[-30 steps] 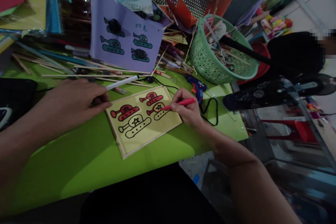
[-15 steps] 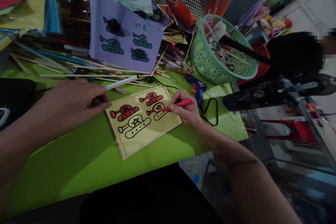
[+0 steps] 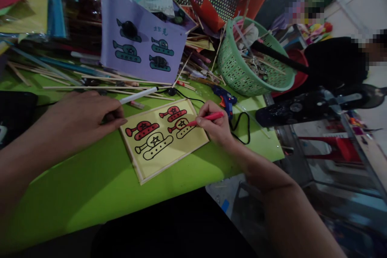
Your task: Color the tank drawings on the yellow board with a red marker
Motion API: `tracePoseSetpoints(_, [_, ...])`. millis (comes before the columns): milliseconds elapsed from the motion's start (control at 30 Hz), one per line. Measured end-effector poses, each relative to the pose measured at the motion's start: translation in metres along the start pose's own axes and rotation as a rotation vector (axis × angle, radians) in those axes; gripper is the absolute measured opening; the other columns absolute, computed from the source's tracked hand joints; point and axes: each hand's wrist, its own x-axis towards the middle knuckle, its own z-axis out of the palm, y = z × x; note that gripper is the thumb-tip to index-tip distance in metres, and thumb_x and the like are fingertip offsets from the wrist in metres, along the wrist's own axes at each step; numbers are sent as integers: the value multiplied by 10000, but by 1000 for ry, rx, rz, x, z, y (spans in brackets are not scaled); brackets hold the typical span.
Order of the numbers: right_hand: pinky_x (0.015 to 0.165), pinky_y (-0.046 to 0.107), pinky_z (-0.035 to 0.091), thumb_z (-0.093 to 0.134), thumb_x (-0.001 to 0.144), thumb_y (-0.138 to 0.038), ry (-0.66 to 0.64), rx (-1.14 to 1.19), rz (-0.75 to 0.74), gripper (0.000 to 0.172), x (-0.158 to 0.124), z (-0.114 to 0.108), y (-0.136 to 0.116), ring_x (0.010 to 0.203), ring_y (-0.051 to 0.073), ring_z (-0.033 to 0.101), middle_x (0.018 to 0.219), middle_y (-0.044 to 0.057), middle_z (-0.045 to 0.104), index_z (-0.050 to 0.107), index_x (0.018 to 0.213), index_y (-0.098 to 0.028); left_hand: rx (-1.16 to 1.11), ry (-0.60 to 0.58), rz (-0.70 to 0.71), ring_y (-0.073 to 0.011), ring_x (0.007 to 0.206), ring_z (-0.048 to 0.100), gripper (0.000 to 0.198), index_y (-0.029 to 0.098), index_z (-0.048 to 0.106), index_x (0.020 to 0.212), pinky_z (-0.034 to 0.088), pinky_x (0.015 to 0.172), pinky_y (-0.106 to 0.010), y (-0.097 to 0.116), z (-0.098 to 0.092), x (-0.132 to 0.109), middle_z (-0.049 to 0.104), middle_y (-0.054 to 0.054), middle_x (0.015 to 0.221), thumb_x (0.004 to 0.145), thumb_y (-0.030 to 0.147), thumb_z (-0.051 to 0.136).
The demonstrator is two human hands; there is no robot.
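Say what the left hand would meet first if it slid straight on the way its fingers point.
Probably the yellow tank board: the left hand has its fingers at the board's upper-left corner, touching or nearly so.

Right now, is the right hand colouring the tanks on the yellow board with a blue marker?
No: the marker is red, not blue, as the head view shows. The right hand does hold it with its tip on the tanks on the yellow board.
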Motion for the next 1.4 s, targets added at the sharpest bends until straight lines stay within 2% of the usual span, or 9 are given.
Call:
tracePoseSetpoints(267, [677,365,431,783,806,-238,29,-12,5,173,2,-1,-1,678,172,512,706,-41,591,630,727,-261,-2,20,25,-347,920,725,342,308,711,833,468,804,-459,0,0,-1,793,-79,848,908,547,477])
tracePoseSetpoints(433, [673,364,430,777,813,-251,13,-6,11,169,2,-1,-1,687,178,528,713,-38,587,628,732,-262,18,-27,-50,-335,914,730,241,307,710,830,467,811,-440,5,-3,1,787,-53,843,881,485,556])
tracePoseSetpoints(633, [662,349,421,780,831,-225,-16,16,-27,191,1,-1,-1,679,167,529,717,-40,598,627,721,-257,-5,-36,-68,-343,927,716,273,313,707,834,453,824,-450,7,-4,0,778,-61,859,866,506,516])
tracePoseSetpoints(1067, [632,336,396,741,804,-270,66,-62,10,146,4,-2,-1,649,161,509,673,-53,579,613,735,-263,-5,15,16,-350,926,702,329,318,708,851,469,846,-465,-6,4,-1,763,-73,860,884,554,481])
tracePoseSetpoints(1400, [644,340,425,743,810,-267,82,-90,-16,143,5,-1,0,667,170,525,687,-45,599,628,726,-267,2,5,-12,-333,926,702,300,319,712,870,460,828,-442,-4,5,0,768,-50,853,891,549,521])
